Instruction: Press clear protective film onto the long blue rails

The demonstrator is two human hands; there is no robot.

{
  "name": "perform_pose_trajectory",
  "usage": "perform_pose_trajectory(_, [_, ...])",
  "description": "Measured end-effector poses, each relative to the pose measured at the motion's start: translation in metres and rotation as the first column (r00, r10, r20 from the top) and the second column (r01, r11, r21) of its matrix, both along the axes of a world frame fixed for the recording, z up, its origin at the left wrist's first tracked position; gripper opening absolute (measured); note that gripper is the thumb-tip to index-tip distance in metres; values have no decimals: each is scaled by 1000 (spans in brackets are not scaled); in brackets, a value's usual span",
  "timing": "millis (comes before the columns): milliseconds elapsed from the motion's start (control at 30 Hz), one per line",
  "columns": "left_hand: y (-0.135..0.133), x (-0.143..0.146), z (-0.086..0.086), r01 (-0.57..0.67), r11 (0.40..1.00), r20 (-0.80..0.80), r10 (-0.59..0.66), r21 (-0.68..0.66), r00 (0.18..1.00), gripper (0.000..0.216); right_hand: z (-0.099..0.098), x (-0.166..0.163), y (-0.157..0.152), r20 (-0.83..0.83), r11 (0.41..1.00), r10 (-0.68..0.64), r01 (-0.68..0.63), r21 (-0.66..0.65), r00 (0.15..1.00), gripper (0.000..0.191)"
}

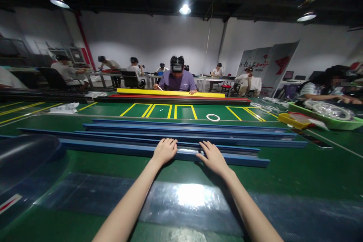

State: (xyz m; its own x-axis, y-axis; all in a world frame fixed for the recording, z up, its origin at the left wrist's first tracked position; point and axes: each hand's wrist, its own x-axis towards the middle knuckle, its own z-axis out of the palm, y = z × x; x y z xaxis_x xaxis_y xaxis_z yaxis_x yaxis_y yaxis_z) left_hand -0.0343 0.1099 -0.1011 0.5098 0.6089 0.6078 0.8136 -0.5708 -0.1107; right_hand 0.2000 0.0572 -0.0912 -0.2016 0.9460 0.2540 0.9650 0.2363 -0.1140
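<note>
Several long blue plastic channels [193,132] lie crosswise on the green table. My left hand [166,150] is closed over the nearest blue channel [113,148], its fingers bent together over the top and its thumb hidden. A short gap to the right, my right hand [213,155] spans the same channel, with the fingers at its far edge and the thumb at its near side. Between the hands the inside of the channel looks shiny. A wide clear plastic strip [113,193] lies beneath my forearms, reflecting a lamp.
At the left, a curled clear sheet [28,159] bulges upward. Yellow, red and black long profiles [170,94] lie across the far side before a seated person [177,79]. A white ring [213,117], a yellow tray [293,120], a green tray [329,119] and a phone [317,141] are farther off.
</note>
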Motion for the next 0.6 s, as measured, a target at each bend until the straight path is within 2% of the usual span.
perform_pose_trajectory(167, [5,-41,1,-53,996,19,55,-66,998,32,-6,68,-10,-45,999,-33,34,30,998,61])
perform_pose_trajectory(267, [7,-64,2,-83,993,19,85,-81,996,33,-12,84,-13,-59,998,-8,11,54,998,57])
perform_pose_trajectory(433, [4,-83,4,-116,991,-32,114,-63,993,34,-17,61,-11,-9,992,25,-24,120,1000,52])
perform_pose_trajectory(533, [-1,-73,7,-172,984,-36,171,-43,985,33,-16,38,-8,24,992,8,-11,126,1000,51])
perform_pose_trajectory(600, [-7,-55,10,-143,988,-32,142,-53,989,34,-14,21,-6,39,993,15,-20,121,999,53])
